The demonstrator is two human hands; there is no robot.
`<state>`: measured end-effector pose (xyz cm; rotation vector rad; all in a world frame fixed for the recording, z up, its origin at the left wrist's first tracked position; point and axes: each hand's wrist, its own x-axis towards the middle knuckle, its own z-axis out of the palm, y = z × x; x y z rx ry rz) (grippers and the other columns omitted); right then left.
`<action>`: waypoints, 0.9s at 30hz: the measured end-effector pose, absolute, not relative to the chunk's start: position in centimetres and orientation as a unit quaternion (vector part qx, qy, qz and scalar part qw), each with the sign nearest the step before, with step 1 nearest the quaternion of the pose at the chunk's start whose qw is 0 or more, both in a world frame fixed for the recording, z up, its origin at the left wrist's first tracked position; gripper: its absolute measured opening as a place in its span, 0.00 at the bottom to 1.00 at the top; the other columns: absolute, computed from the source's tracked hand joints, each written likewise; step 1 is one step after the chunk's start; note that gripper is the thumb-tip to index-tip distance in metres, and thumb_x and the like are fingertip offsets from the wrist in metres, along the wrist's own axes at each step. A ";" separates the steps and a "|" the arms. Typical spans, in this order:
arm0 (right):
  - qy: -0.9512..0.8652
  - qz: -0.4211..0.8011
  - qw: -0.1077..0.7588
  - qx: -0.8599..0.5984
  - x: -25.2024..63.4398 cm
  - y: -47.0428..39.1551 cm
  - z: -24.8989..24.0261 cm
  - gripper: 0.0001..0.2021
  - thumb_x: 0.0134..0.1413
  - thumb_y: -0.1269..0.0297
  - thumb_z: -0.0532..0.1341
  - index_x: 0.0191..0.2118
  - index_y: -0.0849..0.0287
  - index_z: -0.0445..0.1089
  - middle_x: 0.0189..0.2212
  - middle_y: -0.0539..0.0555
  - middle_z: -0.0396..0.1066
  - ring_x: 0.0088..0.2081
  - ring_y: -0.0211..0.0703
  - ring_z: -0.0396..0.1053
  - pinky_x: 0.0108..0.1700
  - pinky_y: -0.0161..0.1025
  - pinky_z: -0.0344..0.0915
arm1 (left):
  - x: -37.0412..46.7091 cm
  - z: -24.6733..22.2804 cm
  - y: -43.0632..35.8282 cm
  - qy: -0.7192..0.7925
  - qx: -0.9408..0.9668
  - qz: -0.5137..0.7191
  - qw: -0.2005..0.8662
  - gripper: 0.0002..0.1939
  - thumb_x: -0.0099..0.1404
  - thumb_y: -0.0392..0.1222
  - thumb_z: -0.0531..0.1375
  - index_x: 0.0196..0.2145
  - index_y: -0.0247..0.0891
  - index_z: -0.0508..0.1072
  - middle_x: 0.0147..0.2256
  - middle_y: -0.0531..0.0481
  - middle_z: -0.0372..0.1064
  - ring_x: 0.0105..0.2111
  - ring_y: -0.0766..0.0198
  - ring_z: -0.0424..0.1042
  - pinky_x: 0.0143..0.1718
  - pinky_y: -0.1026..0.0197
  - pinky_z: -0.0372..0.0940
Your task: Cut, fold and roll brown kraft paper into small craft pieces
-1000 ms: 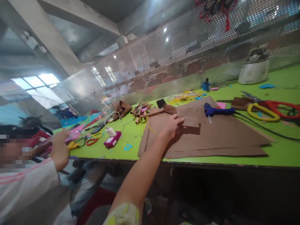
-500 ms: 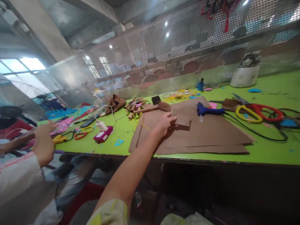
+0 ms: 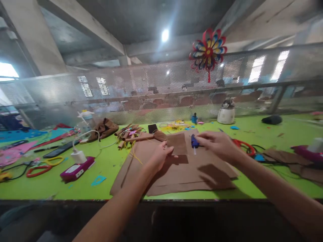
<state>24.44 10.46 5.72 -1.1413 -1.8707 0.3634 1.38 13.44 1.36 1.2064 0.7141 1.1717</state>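
My left hand (image 3: 159, 157) pinches the near left edge of a small brown felt piece (image 3: 179, 144) and holds it just above a stack of large brown felt sheets (image 3: 191, 176). My right hand (image 3: 219, 145) reaches in from the right, palm down with fingers stretched out. It lies over a blue glue gun (image 3: 193, 141) on the sheets. The gun's nozzle sticks out past the fingertips, and its handle is hidden under the hand.
The green table (image 3: 106, 168) carries red scissors (image 3: 244, 146) right of the glue gun, felt rolls (image 3: 127, 133), a pink device with a white charger (image 3: 77, 166), more scissors (image 3: 37, 169) and an iron (image 3: 225, 116). A perforated metal screen (image 3: 141, 97) closes the back.
The view has swung right, so the person at the left is out of sight. My right hand has come in over the glue gun. My left hand still holds the small felt piece.
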 end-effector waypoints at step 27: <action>-0.622 0.504 0.458 -0.388 22.3 17.9 1.3 0.22 0.37 0.46 0.66 0.28 0.63 0.71 0.24 0.53 0.70 0.25 0.38 0.65 0.30 0.37 0.62 | 1.3 1.7 14.3 0.330 0.390 0.510 0.692 0.09 0.62 0.38 0.55 0.39 0.34 0.73 0.34 0.44 0.75 0.32 0.59 0.75 0.37 0.58 0.68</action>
